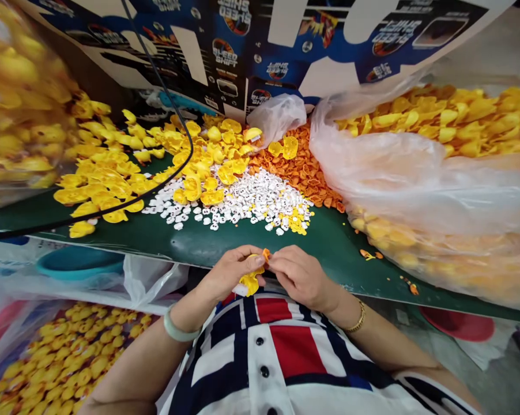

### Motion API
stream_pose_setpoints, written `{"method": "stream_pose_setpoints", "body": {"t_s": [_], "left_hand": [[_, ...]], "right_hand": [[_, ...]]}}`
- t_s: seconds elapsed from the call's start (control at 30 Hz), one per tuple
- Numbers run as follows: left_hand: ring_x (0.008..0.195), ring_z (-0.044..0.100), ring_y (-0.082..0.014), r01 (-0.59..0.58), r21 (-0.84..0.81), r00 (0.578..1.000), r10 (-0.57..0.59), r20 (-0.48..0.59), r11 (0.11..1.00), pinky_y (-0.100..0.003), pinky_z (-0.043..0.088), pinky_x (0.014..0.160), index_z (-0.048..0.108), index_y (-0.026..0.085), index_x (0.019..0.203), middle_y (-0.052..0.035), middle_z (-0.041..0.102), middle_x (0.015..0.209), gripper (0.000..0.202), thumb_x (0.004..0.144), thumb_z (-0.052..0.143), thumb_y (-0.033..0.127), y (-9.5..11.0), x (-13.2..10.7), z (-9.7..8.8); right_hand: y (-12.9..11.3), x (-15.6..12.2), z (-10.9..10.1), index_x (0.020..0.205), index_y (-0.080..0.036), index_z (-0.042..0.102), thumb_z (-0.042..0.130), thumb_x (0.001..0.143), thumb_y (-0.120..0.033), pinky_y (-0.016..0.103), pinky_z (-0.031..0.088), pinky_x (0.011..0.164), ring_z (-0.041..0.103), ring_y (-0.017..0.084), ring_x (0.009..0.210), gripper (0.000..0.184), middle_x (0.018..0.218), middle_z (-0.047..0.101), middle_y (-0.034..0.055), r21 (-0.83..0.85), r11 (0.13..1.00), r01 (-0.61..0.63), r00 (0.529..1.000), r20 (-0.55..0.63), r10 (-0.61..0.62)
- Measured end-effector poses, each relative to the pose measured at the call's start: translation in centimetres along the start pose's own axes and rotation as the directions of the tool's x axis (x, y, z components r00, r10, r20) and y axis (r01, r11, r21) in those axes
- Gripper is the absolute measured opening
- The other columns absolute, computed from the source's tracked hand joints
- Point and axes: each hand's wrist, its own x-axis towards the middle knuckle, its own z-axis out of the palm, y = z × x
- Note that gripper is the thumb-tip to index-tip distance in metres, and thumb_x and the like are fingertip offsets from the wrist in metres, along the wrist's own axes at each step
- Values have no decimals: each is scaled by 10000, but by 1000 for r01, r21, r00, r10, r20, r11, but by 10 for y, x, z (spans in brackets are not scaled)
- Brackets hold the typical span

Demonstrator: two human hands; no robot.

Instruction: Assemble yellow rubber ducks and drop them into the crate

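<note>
At the near edge of the green worktop [225, 241], my left hand [234, 270] is closed round a yellow plastic shell [250, 282]. My right hand [305, 276] pinches a small orange plastic piece [266, 254] against the shell's upper end. The fingertips of both hands nearly meet there. Beyond them lies a pile of small white pieces with dark marks [260, 199], with tiny yellow discs [298, 219] at its right side. Orange pieces [297, 158] are heaped behind, and loose yellow shells [108, 178] spread to the left.
A clear bag of yellow shells [415, 167] bulges over the right side; another bag [22, 104] stands left. A black cable [186, 155] arcs across the piles. Printed cardboard [251, 52] stands behind. Below left are a teal basin [80, 262] and many yellow parts [70, 357].
</note>
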Motion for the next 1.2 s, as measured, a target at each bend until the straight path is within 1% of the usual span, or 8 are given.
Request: {"method": "stream_pose_setpoints", "body": {"t_s": [0.23,0.4,0.53,0.63,0.8,0.93,1.03,1.2], "left_hand": [[571,642,-133,-84,-7,986,82,-144,996,-229,504,563,713,156,893,-23,706,710,306,663,837,315,-5,-4,0],[515,640,-151,-88,-4,970,85,-228,996,-223,464,465,709,159,988,-44,714,719,391,658,829,330,9,-2,-9],[554,666,-154,-150,-30,958,138,-250,988,-221,474,465,704,157,1053,-66,731,863,457,655,831,342,15,3,-16],[579,678,-159,-166,-45,957,150,-249,985,-228,493,480,707,157,1047,-76,735,909,439,670,825,349,15,7,-19],[601,689,-164,-194,4,945,188,-269,981,-225,495,499,714,162,1063,-86,745,925,443,683,821,363,12,9,-21],[607,688,-166,-233,74,926,244,-286,970,-216,487,519,711,167,1102,-57,736,776,470,701,810,392,9,10,-18],[619,690,-168,-253,104,919,272,-284,962,-223,497,542,713,170,1090,-43,730,742,457,705,809,398,7,11,-14],[604,675,-155,-264,160,906,301,-296,951,-231,501,560,718,162,1058,-44,734,748,417,716,800,385,5,8,-8]], "right_hand": [[0,1,7,1225,-223,541,459,963,-115,381,552,858,604,203,978,296,1045,675,79,11,997,77,994,82,-78],[41,30,-5,1121,-216,628,439,974,-128,363,498,802,575,207,918,256,964,666,76,-11,996,-91,988,121,92],[79,50,-7,985,-216,690,483,935,-109,339,436,704,513,234,894,238,948,637,89,-362,932,29,886,440,144],[89,56,-6,909,-200,679,505,920,-105,336,414,709,502,228,875,198,910,620,85,-403,907,119,837,532,127],[71,57,-6,869,-198,636,552,930,-222,315,428,698,532,183,791,107,865,622,48,-127,960,-251,889,363,280],[48,56,0,895,-209,607,601,910,-389,266,447,592,536,129,640,182,751,601,-16,390,690,-609,793,296,532],[39,55,8,880,-206,612,647,868,-428,245,430,527,525,113,583,225,693,578,-35,512,535,-672,734,364,573],[35,50,16,894,-206,633,632,881,-394,244,459,563,551,113,626,188,756,625,-17,495,564,-661,744,334,579]]}}
